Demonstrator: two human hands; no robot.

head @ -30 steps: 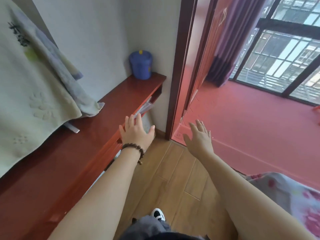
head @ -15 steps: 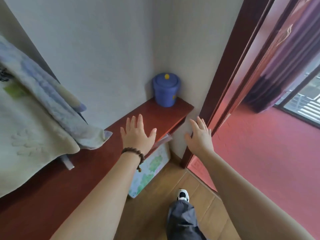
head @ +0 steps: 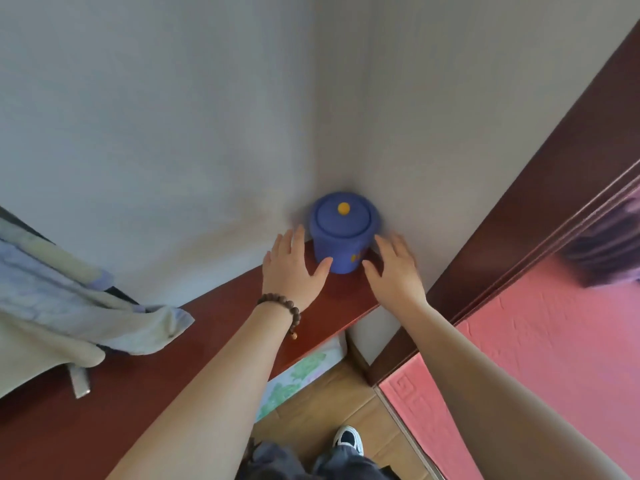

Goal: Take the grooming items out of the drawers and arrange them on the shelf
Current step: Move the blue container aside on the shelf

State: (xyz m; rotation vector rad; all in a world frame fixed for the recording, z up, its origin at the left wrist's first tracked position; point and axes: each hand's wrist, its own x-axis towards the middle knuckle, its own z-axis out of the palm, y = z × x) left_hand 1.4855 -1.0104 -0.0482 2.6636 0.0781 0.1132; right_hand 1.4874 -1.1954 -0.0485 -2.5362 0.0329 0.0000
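Shelf (head: 214, 327): a dark red wooden top running from lower left into the corner of two pale grey walls (head: 156, 116). At its far end, tight in the corner, stands a blue jar (head: 341, 233), upright, its lid on and topped by a small yellow knob (head: 343, 208). Left hand (head: 292, 271), with a bead bracelet (head: 282, 308) at the wrist, is spread with straight fingers just left of the jar; its thumb tip touches or nearly touches the jar's lower wall, and it holds nothing. Right hand (head: 393, 271) is likewise spread, flanking the jar on the right, thumb close to the base; contact cannot be told. Neither hand grips the jar. A pale cloth (head: 79, 320) hangs over the shelf's left part. Under the shelf edge leans a panel (head: 298, 372) with a green print. To the right rises a dark wooden door frame (head: 540, 188), with red floor (head: 554, 341) beyond it; wood flooring (head: 329, 407) and a shoe (head: 348, 439) lie below the arms.
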